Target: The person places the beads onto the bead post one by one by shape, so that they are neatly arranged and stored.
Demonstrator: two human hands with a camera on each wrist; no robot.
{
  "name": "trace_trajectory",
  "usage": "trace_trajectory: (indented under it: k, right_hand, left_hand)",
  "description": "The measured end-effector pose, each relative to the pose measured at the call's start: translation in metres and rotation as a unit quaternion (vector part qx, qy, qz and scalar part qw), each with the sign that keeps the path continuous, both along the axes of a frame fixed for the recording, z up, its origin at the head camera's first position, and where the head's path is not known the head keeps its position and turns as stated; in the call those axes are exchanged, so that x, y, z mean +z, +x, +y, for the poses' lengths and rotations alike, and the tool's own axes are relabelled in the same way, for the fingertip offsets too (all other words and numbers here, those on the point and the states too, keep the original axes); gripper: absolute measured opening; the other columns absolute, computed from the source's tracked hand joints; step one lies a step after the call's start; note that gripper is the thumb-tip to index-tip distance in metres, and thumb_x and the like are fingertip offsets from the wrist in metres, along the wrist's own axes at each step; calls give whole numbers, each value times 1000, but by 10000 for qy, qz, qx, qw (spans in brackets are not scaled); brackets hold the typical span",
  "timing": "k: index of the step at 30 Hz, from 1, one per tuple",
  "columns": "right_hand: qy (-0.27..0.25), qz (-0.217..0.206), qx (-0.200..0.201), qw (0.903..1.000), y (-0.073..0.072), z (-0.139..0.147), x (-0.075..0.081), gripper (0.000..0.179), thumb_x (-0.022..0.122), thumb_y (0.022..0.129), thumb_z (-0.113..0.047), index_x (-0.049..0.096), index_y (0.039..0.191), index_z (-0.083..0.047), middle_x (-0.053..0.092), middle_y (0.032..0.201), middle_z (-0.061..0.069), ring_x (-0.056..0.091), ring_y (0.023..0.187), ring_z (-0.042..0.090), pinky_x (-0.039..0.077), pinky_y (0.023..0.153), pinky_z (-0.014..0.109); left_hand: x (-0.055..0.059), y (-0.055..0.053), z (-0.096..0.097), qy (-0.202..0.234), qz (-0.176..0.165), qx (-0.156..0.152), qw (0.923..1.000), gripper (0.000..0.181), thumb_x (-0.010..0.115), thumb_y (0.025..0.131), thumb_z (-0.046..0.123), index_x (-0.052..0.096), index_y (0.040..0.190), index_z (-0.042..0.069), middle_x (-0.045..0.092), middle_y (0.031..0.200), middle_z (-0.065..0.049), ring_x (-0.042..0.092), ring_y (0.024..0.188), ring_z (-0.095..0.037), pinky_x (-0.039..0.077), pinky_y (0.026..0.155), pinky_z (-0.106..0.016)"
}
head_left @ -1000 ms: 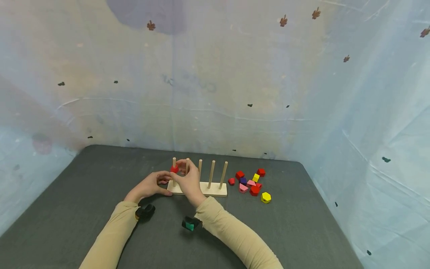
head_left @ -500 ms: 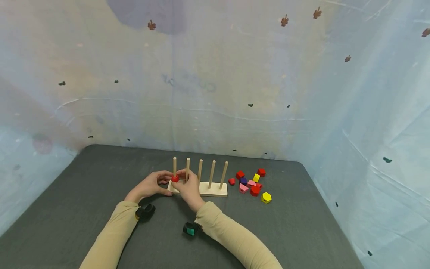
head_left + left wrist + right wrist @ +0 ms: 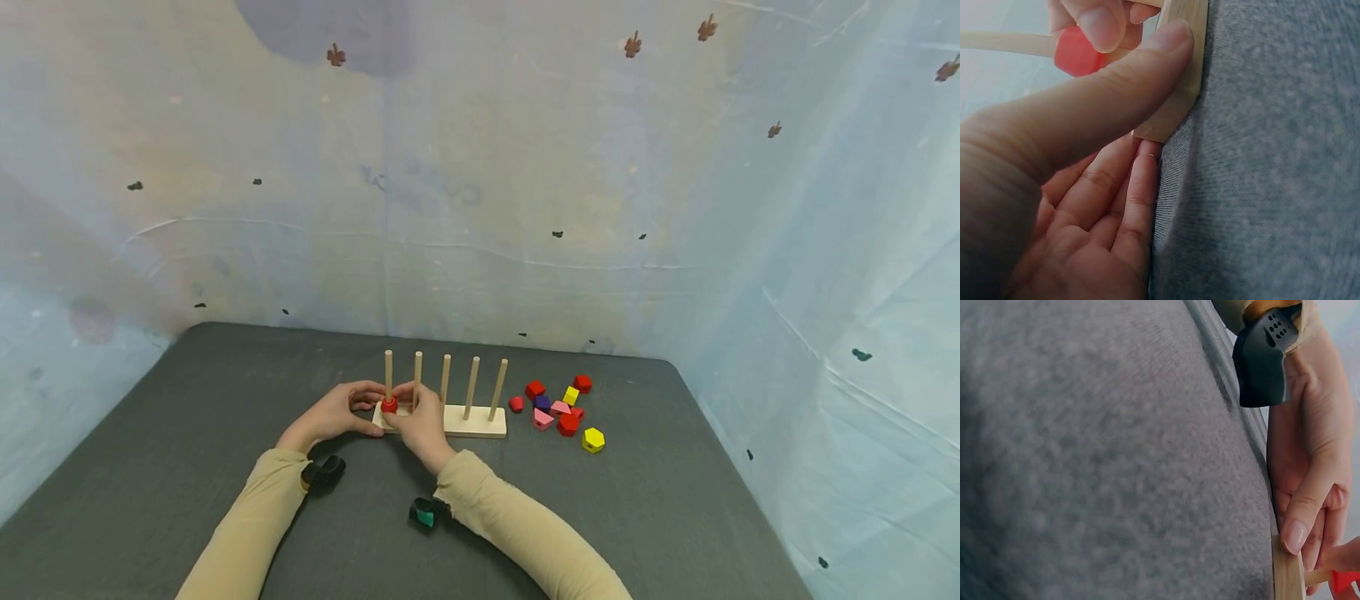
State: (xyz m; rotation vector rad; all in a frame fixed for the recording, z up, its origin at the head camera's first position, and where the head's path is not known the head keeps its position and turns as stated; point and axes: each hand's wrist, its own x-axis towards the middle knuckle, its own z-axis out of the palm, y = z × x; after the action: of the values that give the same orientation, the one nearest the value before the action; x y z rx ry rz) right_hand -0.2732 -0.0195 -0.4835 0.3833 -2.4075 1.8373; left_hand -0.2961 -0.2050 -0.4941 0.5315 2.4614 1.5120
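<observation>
A pale wooden base (image 3: 476,423) with a row of upright pegs stands on the table. A red bead (image 3: 389,406) is threaded low on its leftmost peg (image 3: 388,371). My right hand (image 3: 423,425) pinches that bead between thumb and fingers. At the base's left end my left hand (image 3: 337,414) grips it, thumb along the front edge and fingers behind. In the left wrist view the bead (image 3: 1077,52) shows beyond my left thumb, short of the base (image 3: 1179,69). The right wrist view catches the left thumb on the wood and a sliver of red bead (image 3: 1342,581).
Right of the base lies a loose group of beads: several red ones, such as a red bead (image 3: 568,425), two pink ones (image 3: 543,419), a dark blue one (image 3: 542,403) and a yellow cube (image 3: 572,396). A yellow hexagonal bead (image 3: 593,440) lies nearest the front.
My right hand has slid the red bead down the leftmost peg, from near its top to close over the base. My left hand has stayed on the base's end.
</observation>
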Motion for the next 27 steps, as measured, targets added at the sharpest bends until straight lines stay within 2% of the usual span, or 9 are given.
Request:
trace_trajectory:
  k: [8,16,22,27]
  right_hand:
    - [213,153,33,9996,1,0,0,30,79,73,6,64,97,-3,63,92,2,61,87,15,52,82,36]
    - [290,172,188,9993,2,2,2,32,74,73,11,62,100,0,63,95,8,61,93,25,51,84,37]
    - [241,100,306,9992,1,4,0,34,71,75,12,62,105,-1,64,101,11,61,98,25,49,90,36]
    - [313,233,319,9987,3,7,-1,39,71,75,11,60,111,0,64,106,12,63,101,23,49,91,34]
  left_hand:
    - [1,0,0,10,-68,56,10000,75,86,70,18,51,133,2,56,128,-17,53,117,-34,44,98,-47]
    - [-1,0,0,11,-29,62,10000,74,86,70,18,51,133,2,57,127,-17,53,116,-33,45,98,-47]
    - [-1,1,0,15,-29,83,10000,74,86,70,17,51,133,2,57,128,-17,53,116,-33,45,98,-47]
    - [0,3,0,43,-52,115,9999,74,86,69,17,51,133,2,57,127,-16,54,116,-33,44,98,-47]
